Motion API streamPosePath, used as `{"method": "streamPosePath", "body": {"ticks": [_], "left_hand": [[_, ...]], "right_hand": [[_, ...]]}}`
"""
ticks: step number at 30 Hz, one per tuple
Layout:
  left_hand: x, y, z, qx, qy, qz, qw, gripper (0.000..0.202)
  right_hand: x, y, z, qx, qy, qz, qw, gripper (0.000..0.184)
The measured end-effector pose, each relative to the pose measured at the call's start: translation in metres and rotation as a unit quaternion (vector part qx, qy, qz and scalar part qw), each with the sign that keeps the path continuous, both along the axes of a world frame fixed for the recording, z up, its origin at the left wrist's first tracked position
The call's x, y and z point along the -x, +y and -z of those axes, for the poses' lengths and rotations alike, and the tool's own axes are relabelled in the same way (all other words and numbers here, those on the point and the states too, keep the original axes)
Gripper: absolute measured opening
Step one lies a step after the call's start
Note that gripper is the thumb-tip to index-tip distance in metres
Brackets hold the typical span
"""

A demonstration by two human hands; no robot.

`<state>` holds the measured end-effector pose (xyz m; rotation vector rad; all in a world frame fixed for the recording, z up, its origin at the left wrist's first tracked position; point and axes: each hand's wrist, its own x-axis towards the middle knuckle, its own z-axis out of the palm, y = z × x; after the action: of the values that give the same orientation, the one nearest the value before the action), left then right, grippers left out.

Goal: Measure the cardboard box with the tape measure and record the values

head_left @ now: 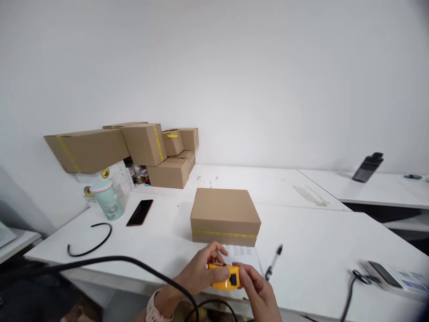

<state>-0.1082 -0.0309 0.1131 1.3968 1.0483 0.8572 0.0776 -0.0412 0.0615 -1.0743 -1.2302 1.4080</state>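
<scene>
Both my hands hold a yellow tape measure (225,276) low over the near edge of the white table (315,250). My left hand (201,270) wraps its fingers round the left side of it. My right hand (256,286) pinches the right end, by the black clip. Just beyond them lies a printed sheet of paper (241,254), and behind that a closed cardboard box (224,214) with a yellow tape band. A pen (274,261) lies to the right of the paper.
A stack of cardboard boxes (134,150) leans on the wall at the back left. A mint cup (107,200), a black phone (140,212) and a black cable (90,243) lie on the left. A calculator (385,273) sits at the right edge; a second table (378,188) stands behind.
</scene>
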Motion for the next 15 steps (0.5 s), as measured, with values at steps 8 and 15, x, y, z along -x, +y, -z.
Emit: {"method": "streamPosePath", "body": {"ticks": [8,15], "left_hand": [[0.053,0.041,-0.044,-0.026,0.054,-0.053,0.997,0.05],[0.158,0.118,-0.076,-0.068,0.18,-0.195,0.962,0.047]], "right_hand": [[-0.059,0.068,-0.051,-0.025,-0.029,0.107,0.994,0.04],[-0.094,0.208,-0.054,-0.061,-0.006,0.158,0.986,0.037]]}}
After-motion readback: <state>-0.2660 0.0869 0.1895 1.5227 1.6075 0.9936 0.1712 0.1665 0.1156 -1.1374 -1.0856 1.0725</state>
